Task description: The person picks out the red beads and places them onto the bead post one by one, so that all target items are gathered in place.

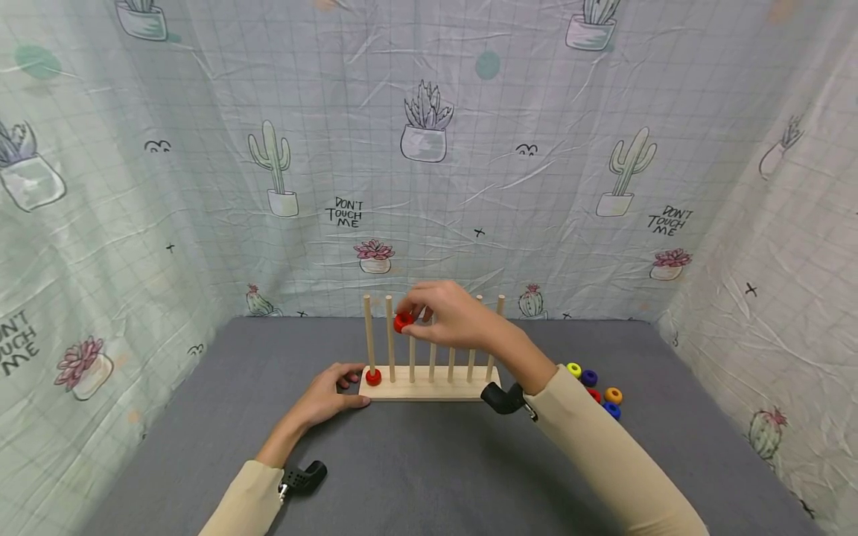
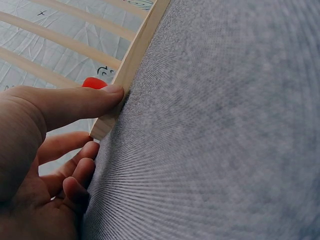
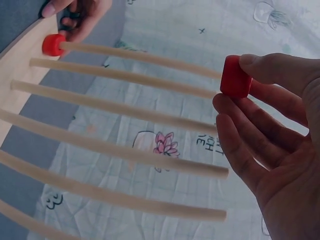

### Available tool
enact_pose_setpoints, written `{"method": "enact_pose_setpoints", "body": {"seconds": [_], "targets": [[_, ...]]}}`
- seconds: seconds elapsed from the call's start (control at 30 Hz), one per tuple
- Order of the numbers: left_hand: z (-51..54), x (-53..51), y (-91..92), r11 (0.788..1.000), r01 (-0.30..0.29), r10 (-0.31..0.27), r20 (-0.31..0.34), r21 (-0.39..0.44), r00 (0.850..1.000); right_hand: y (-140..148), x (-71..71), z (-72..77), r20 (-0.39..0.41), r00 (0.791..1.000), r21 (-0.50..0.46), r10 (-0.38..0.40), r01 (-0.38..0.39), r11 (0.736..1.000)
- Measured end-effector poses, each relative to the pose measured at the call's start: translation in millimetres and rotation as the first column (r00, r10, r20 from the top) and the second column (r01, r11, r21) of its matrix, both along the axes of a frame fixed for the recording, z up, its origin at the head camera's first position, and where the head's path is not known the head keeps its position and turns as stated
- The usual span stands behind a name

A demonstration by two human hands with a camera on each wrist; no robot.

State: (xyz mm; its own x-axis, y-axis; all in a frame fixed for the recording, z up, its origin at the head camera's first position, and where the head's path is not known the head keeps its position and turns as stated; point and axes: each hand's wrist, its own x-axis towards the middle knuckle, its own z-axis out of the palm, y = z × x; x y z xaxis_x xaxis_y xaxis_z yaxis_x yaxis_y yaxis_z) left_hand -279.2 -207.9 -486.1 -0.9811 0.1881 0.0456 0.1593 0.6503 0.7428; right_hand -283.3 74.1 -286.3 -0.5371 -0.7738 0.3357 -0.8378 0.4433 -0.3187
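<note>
A wooden peg rack (image 1: 429,391) with a row of upright pegs stands on the grey cloth. One red ring (image 1: 373,379) sits at the foot of its leftmost peg. My left hand (image 1: 325,396) holds the rack's left end, thumb (image 2: 95,102) at the front edge and fingers round the back. Up near the peg tops, my right hand (image 1: 452,313) pinches another red ring (image 3: 236,80) between thumb and fingertips. That ring is close to the tips of the left-hand pegs; whether it touches one I cannot tell. My right hand partly covers the pegs behind it.
Loose rings lie right of the rack, partly behind my right sleeve: yellow (image 1: 573,369), purple (image 1: 589,378), orange (image 1: 613,396), blue (image 1: 611,410) and red (image 1: 593,394). A printed cactus curtain (image 1: 429,186) hangs behind and at both sides of the grey surface (image 1: 415,461).
</note>
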Motion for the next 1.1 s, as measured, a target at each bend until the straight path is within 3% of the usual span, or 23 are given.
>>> {"method": "enact_pose_setpoints", "body": {"seconds": [0.57, 1.1], "targets": [[2.1, 0.7, 2.7, 1.0, -0.004, 0.004, 0.007, -0.006, 1.0, -15, -7.5, 14.3, -0.036, 0.999, -0.003, 0.038, -0.038, 0.999], [0.9, 0.0, 0.8, 1.0, -0.003, 0.003, -0.007, -0.016, 1.0, -31, -13.3, 24.6, -0.035, 0.999, 0.043, 0.003, -0.002, 0.999]]}}
